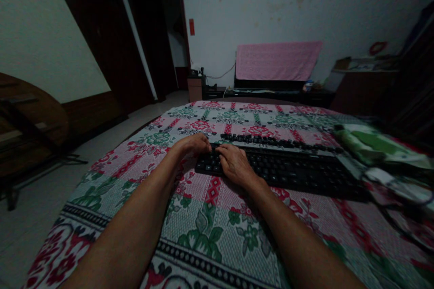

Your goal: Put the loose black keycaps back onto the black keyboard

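A black keyboard (291, 172) lies across a table covered with a red, green and white floral cloth (203, 221). My left hand (192, 143) sits at the keyboard's far left corner, its fingers curled and closed against that edge. My right hand (234, 163) rests on the keys at the keyboard's left end, fingers bent down and pressed together on them; what they pinch is hidden. Just beyond the keyboard a row of loose black keycaps (278, 141) lies on the cloth.
Green and white cloth or bags (376, 144) and a dark cable (407, 228) lie at the table's right. A pink-draped unit (277, 61) stands by the far wall beside a dark cabinet (366, 86). A dark wooden frame (30, 122) is at left.
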### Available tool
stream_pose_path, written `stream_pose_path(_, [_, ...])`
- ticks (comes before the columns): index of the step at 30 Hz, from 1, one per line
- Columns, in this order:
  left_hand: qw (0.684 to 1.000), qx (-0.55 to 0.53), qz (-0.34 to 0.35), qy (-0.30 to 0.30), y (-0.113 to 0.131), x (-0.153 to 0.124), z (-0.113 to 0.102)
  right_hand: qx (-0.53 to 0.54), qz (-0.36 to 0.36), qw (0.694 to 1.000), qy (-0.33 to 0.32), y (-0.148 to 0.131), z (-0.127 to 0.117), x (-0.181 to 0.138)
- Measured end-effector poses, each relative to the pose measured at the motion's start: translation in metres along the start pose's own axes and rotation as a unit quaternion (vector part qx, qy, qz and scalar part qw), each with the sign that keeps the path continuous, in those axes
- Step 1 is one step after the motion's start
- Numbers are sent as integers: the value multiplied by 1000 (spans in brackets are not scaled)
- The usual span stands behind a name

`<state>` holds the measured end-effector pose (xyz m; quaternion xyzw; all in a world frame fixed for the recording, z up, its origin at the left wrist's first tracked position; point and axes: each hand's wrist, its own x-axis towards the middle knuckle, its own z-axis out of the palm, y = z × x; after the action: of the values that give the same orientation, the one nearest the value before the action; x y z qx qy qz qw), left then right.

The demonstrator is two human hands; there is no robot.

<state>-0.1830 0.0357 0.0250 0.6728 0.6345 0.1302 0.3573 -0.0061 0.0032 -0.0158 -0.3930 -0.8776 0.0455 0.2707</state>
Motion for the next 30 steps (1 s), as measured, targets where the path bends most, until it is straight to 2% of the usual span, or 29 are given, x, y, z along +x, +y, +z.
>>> stream_pose_path(4, [1000, 10, 1, -26, -3, 4, -4, 9, 6, 1000, 9, 2, 3, 1])
stream_pose_path(12, [990, 120, 55, -50, 10, 16, -9, 6, 6, 1000, 7, 2, 2, -1])
stream_pose_path(18, [990, 110, 77, -53, 8, 13, -10, -14, -7, 1000, -14, -3, -3, -3])
stream_pose_path(24, [992, 81, 51, -87, 2, 16, -12, -13, -3, 1000, -7, -2, -2, -3])
stream_pose_path(30, [985, 124, 21, -117, 16, 13, -15, -13, 1, 1000, -17, -2, -2, -3])
